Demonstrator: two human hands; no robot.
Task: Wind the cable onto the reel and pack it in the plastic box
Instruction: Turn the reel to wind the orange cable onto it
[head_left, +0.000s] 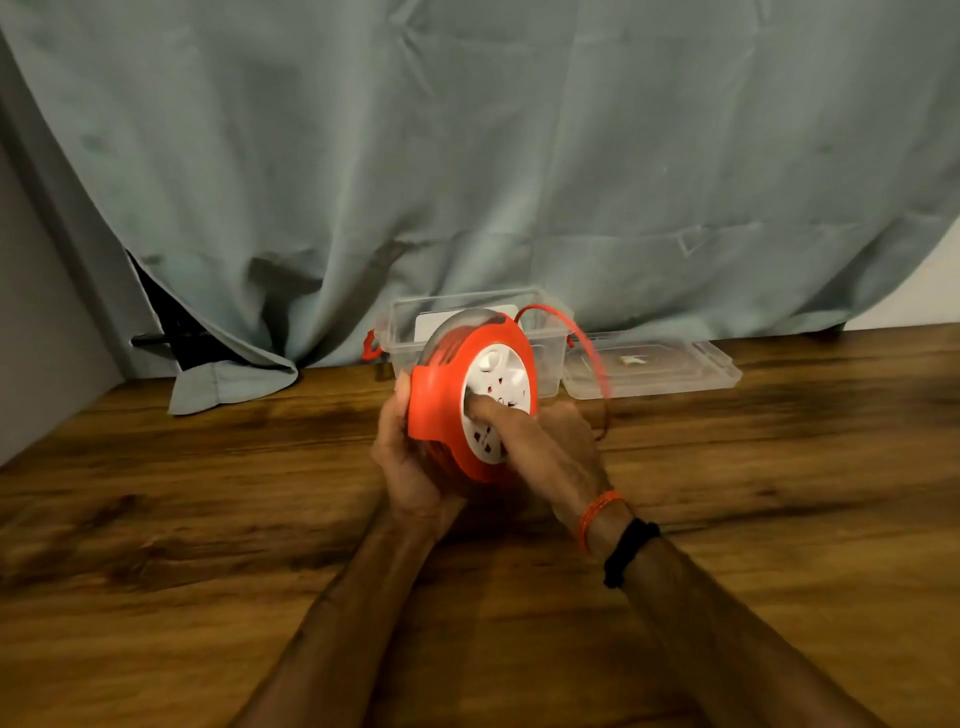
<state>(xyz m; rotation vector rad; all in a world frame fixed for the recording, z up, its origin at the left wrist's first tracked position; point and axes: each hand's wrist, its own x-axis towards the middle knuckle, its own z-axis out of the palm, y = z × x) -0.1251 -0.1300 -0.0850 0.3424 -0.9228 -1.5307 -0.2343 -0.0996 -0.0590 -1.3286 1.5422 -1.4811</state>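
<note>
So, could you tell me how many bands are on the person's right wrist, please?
2: an orange thread band nearer the right hand, and a black band further up the forearm.

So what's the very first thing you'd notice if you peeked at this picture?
The bright orange cable reel with its white socket face, held up in the middle over the wooden table. The left hand grips its rim while the right hand pokes fingers into the white face. Behind it, an orange cable loops past a clear plastic box, whose lid lies to its right.
</note>
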